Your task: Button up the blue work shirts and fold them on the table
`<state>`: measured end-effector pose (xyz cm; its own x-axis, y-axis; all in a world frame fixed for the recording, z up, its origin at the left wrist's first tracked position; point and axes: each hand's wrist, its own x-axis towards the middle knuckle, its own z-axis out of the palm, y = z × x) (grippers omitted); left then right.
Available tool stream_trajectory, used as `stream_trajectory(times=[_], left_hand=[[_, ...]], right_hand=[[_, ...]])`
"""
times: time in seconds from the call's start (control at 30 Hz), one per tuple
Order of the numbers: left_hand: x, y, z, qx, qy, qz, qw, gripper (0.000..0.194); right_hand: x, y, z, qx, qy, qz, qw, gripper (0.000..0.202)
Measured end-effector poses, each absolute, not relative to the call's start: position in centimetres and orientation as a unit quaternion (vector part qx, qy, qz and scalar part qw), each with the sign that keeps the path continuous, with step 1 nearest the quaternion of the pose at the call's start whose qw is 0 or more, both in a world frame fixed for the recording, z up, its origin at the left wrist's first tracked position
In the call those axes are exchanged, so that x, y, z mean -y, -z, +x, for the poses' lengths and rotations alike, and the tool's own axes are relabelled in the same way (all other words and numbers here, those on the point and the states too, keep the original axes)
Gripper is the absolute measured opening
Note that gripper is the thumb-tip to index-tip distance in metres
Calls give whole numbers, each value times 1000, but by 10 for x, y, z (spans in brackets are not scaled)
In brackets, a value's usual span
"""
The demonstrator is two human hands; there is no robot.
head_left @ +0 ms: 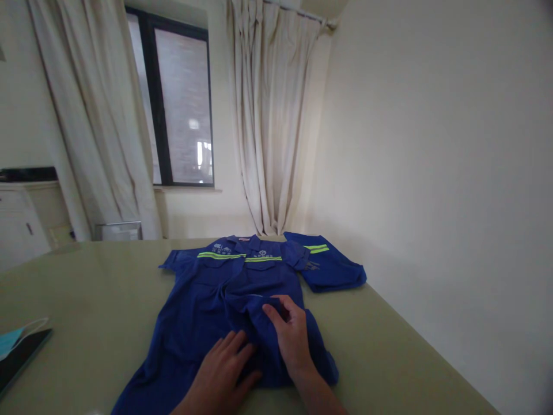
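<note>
A blue work shirt lies spread on the table, its collar at the far end and a yellow-green reflective stripe across the chest. The lower part of the cloth is rumpled toward me. My right hand is closed, pinching a raised edge of this blue cloth between thumb and fingers. Lower and to the left, my left hand rests on the cloth with its fingers stretched out. Whether the near cloth is all one piece with the shirt, I cannot tell.
A folded blue garment with a reflective stripe lies behind the shirt at right, beside the wall. On the greenish table, a dark flat object and a light-blue face mask lie at left. Curtains flank the window.
</note>
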<state>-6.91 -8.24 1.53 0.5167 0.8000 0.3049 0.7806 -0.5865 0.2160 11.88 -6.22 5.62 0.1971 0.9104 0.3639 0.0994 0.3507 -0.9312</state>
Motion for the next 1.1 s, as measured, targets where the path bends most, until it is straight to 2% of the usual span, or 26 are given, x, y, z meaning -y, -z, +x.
stream_trajectory(times=[0.03, 0.13, 0.23, 0.3, 0.43, 0.57, 0.67, 0.77, 0.83, 0.93, 1.1], left_hand=[[83, -13, -66, -447, -188, 874, 35, 24], [82, -16, -68, -446, -235, 859, 81, 29], [78, -28, -79, -495, -331, 788, 154, 26], [75, -37, -87, -549, -418, 701, 178, 31], [67, -50, -104, -609, -596, 506, 131, 42], [63, -51, -115, -595, -655, 455, 99, 44], [66, -40, -110, -537, -587, 599, 94, 33], [75, -23, -94, -431, -387, 813, 62, 10], [80, -16, -83, -394, -285, 873, 43, 22], [84, -13, -76, -400, -247, 882, 40, 37], [83, -22, -86, -392, -267, 880, -35, 31]], right_hand=[[63, -57, 118, 551, -320, -459, 619, 25], [67, -58, 119, 567, -283, -455, 625, 29], [68, -56, 122, 547, -259, -479, 636, 37], [66, -52, 123, 526, -270, -490, 641, 37], [57, -45, 127, 443, -345, -475, 677, 34], [52, -49, 132, 319, -472, -426, 703, 44], [54, -57, 136, 277, -544, -387, 691, 54], [58, -61, 136, 304, -570, -351, 678, 53], [61, -61, 133, 336, -570, -347, 664, 49], [65, -55, 126, 396, -566, -374, 618, 46], [66, -45, 116, 548, -472, -427, 543, 28]])
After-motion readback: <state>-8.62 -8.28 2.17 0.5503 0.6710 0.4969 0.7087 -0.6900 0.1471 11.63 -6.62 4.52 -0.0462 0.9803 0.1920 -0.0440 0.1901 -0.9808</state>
